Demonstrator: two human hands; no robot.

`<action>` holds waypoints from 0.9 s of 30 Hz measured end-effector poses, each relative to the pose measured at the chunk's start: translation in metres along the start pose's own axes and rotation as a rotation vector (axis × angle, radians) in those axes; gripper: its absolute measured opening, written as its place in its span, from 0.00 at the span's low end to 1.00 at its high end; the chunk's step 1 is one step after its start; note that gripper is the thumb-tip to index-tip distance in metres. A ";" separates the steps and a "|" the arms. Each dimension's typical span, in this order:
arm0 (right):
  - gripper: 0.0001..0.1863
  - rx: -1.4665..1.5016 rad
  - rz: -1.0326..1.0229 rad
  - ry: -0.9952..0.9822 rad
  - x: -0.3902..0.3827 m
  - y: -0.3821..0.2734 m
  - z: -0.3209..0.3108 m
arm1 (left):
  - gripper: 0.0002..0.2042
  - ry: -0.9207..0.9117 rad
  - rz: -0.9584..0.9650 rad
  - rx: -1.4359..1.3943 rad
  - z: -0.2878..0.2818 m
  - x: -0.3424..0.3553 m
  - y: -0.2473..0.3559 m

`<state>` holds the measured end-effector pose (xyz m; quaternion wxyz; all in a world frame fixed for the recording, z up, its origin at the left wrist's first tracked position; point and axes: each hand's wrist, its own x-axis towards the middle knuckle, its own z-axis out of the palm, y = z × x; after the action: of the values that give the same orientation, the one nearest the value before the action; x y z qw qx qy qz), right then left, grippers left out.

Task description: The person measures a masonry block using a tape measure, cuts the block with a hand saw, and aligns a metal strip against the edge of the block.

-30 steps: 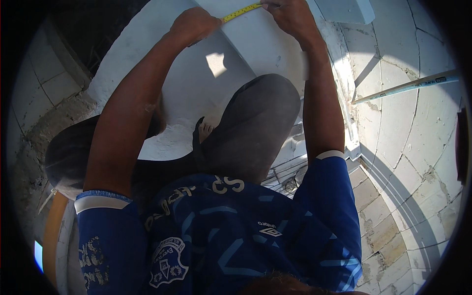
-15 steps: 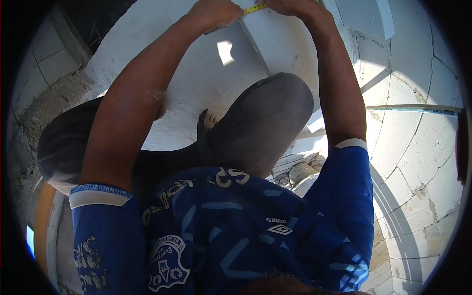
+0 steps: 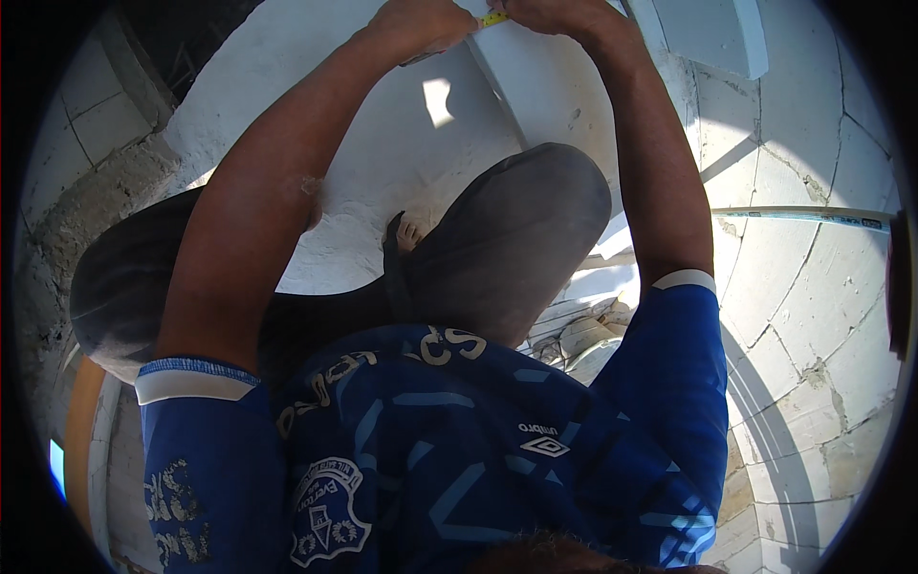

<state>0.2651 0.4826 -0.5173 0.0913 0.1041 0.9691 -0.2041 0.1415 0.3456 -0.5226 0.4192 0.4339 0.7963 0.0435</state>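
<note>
At the top edge of the head view, a short stretch of yellow tape measure (image 3: 493,18) spans the gap between my two hands. My left hand (image 3: 423,27) is closed around the tape's near-left end; a dark edge shows under its fingers, and most of what it grips is hidden. My right hand (image 3: 553,13) pinches the tape at the other end, partly cut off by the frame. Both hands are over a pale block (image 3: 535,81) with a straight edge, which rises from a whitish, dusty surface (image 3: 382,124).
My bent knees (image 3: 545,191) and a sandalled foot (image 3: 409,232) are below the hands. A white block (image 3: 712,38) lies at the upper right. A long thin strip (image 3: 803,216) runs along the right by a pale block wall (image 3: 813,287). Rough masonry (image 3: 105,206) borders the left.
My right hand has shifted slightly left toward my left hand, and less yellow tape shows between them. My left hand has barely moved.
</note>
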 end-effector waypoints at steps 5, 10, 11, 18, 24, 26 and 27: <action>0.07 -0.003 0.031 -0.050 0.000 -0.001 -0.001 | 0.26 -0.053 -0.115 -0.090 -0.010 -0.012 0.012; 0.06 -0.031 -0.027 -0.067 0.004 -0.003 -0.003 | 0.28 -0.024 -0.107 -0.120 -0.012 -0.016 0.010; 0.06 -0.050 -0.015 -0.074 0.005 -0.004 -0.003 | 0.28 -0.024 -0.118 -0.121 -0.012 -0.015 0.010; 0.06 -0.093 -0.022 -0.078 0.007 -0.011 -0.006 | 0.31 -0.075 -0.190 -0.210 -0.032 -0.039 0.027; 0.07 -0.196 0.166 -0.288 0.018 -0.044 -0.022 | 0.28 -0.069 -0.256 -0.280 -0.030 -0.045 0.029; 0.07 -0.240 0.115 -0.318 0.019 -0.048 -0.029 | 0.27 -0.026 -0.161 -0.220 -0.013 -0.024 0.015; 0.07 -0.280 0.058 -0.339 0.021 -0.050 -0.030 | 0.26 0.023 -0.071 -0.154 -0.004 -0.012 0.005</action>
<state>0.2294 0.4538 -0.4762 0.2722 0.0827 0.9554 -0.0796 0.1459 0.3410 -0.5100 0.4431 0.3714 0.8104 0.0947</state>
